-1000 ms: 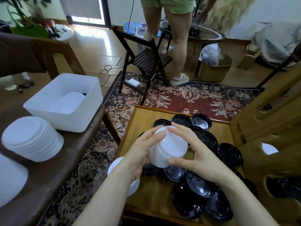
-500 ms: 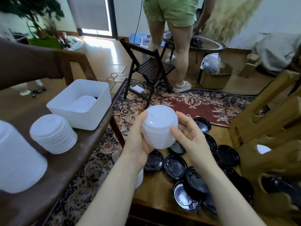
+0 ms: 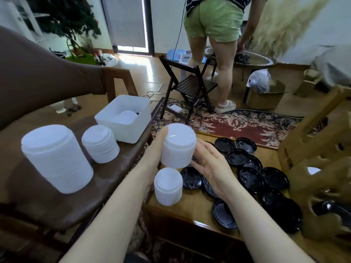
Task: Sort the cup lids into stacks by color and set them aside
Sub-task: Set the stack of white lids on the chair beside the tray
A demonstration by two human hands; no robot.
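Two hands meet around one stack of white plastic cup lids (image 3: 178, 147), raised above the near-left corner of the light wooden desk (image 3: 197, 213): your left hand (image 3: 157, 149) grasps its left side with the thumb up against the top lid, while your right hand (image 3: 210, 166) lies released, palm up, fingers straight against the stack's right side and underside. Just below it, a shorter stack of white lids (image 3: 168, 186) stands on the desk's left edge. Loose glossy black round lids (image 3: 250, 179) lie scattered and overlapping across the desk to your right. On the dark brown desk (image 3: 106, 179) at your left stand a tall stack of white lids (image 3: 57, 160), a lower white stack (image 3: 100, 146) just beside it, and a white rectangular plastic bin (image 3: 123, 118) with more white lids inside. A pale wooden piece with cut-outs (image 3: 321, 149) at the right carries dark printed marks on its end, too small to read. Beyond, another person in green shorts (image 3: 212, 21) stands by a dark folding chair (image 3: 190, 86) on a red patterned rug (image 3: 247, 124).
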